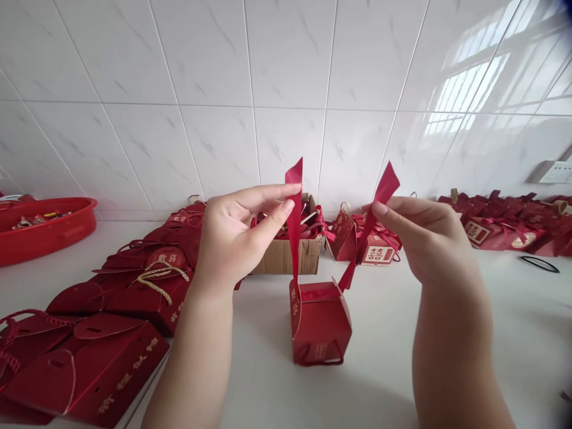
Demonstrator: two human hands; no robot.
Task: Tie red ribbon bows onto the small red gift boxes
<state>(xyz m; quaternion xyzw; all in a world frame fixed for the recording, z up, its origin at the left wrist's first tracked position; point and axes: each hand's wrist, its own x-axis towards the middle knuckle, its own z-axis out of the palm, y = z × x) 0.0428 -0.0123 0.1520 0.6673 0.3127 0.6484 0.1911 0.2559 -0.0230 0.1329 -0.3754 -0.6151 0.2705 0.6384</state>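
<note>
Red satin ribbon (294,238) rises in two tails from the top of a small gift box (322,325) standing upright on the table (379,333). The left hand (243,231) and right hand (424,233) each pinch one tail between thumb and fingers, apparently to keep them upright and apart; both are raised beyond the box's sides, turned inward.
</note>
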